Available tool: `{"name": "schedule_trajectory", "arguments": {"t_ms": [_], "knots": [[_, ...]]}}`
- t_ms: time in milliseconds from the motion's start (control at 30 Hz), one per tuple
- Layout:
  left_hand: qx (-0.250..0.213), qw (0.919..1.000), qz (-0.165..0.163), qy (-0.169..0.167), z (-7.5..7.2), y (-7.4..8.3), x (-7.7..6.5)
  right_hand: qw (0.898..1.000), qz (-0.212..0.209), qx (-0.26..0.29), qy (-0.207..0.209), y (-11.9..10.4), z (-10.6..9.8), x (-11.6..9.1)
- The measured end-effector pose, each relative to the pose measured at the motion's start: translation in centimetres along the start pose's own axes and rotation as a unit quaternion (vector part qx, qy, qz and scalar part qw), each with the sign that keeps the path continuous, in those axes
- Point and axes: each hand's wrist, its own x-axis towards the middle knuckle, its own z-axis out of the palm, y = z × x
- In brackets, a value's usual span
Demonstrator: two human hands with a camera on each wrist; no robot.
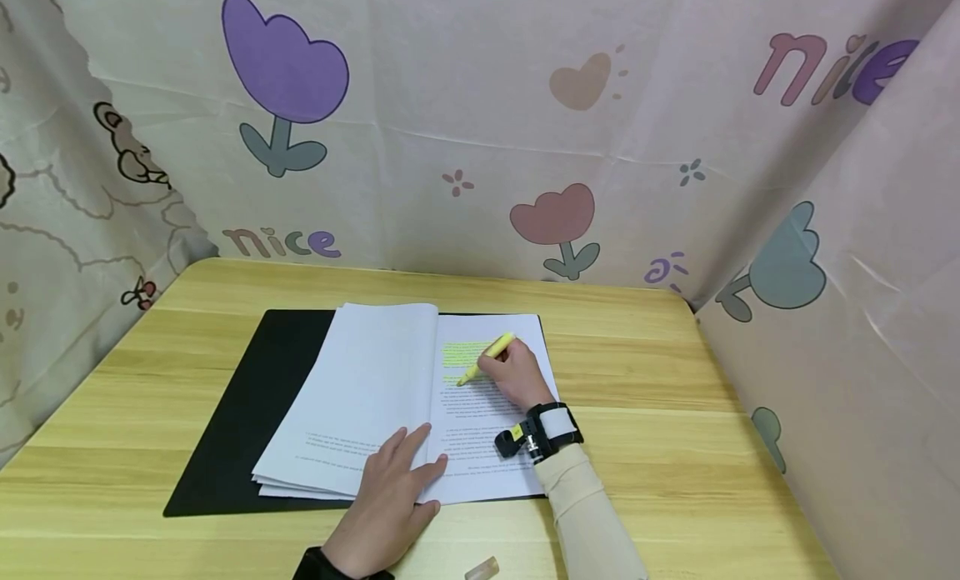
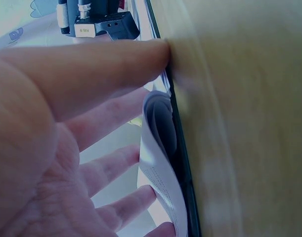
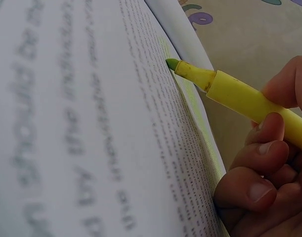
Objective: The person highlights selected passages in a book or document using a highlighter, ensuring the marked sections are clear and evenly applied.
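My right hand (image 1: 521,376) pinches a yellow highlighter (image 1: 491,355), its tip down at the printed lines of the right-hand page (image 1: 491,488). Several lines near the top of that page carry yellow-green marking. In the right wrist view the highlighter (image 3: 242,94) is uncapped, with a green tip right at the text. My left hand (image 1: 390,501) rests with spread fingers on the lower edge of the pages, near the fold. From the left wrist, the turned-over sheets (image 2: 163,182) bulge up at their edge beside those fingers.
Under the papers lies a black folder (image 1: 240,422) on the wooden table (image 1: 637,513). A small translucent cap (image 1: 482,568) lies near the table's front, right of my left hand. A printed curtain (image 1: 420,88) hangs behind the table and along both sides.
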Motion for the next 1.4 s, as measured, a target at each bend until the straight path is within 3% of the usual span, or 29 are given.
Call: {"name": "schedule_trajectory", "arguments": {"t_ms": [1400], "knots": [[0.005,1.0,0.002,0.003,-0.01,0.11,-0.03,1.0,0.007,-0.001,0.018,0.12,-0.31,-0.03]]}}
